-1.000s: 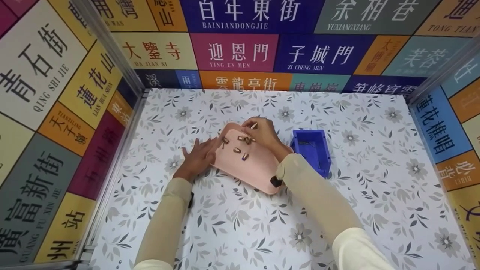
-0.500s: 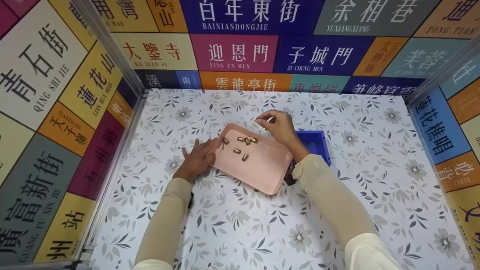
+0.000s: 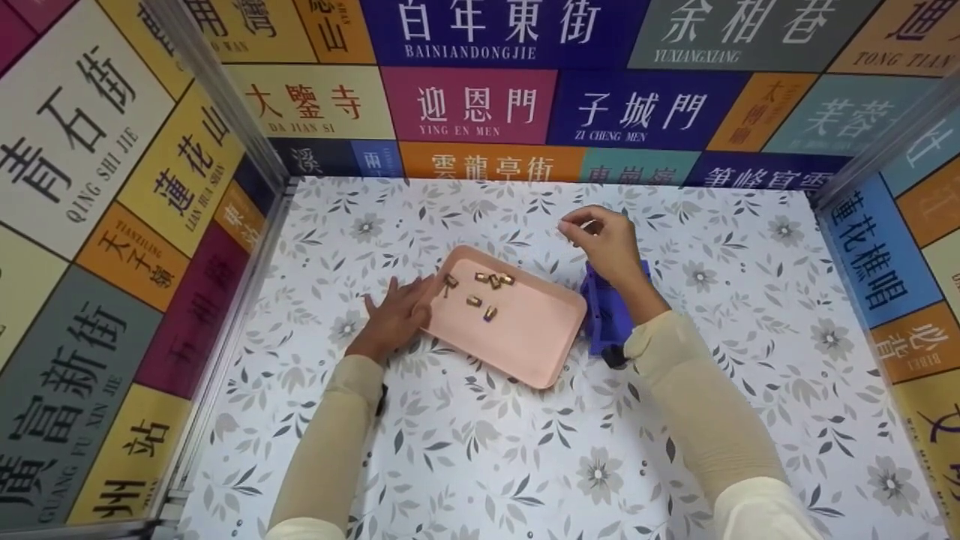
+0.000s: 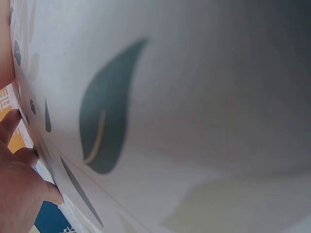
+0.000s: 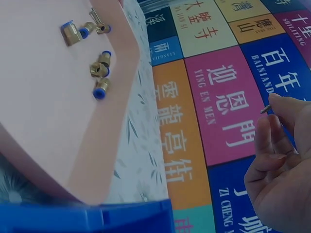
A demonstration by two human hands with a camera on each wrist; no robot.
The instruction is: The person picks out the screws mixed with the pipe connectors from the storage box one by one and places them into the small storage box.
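Note:
My right hand (image 3: 611, 244) is raised above the far end of the blue box (image 3: 615, 313). Thumb and finger pinch a small screw (image 5: 266, 109); only its threaded end shows in the right wrist view. My left hand (image 3: 394, 315) lies with spread fingers against the left edge of the pink tray (image 3: 525, 352). Inside the tray are several brass pneumatic fittings (image 5: 101, 89) with blue collars. Thin screws (image 5: 94, 15) lie beside one fitting near the tray's left end. The right forearm hides part of the box.
A white tablecloth (image 3: 480, 450) with grey leaves and flowers covers the table. Printed panels (image 3: 480, 105) with large characters enclose it at the back and both sides. The blue box stands close to the tray's right end.
My right hand has lifted from the fittings in the tray and travelled right, over the blue box, holding the screw. The left hand and the tray have stayed put.

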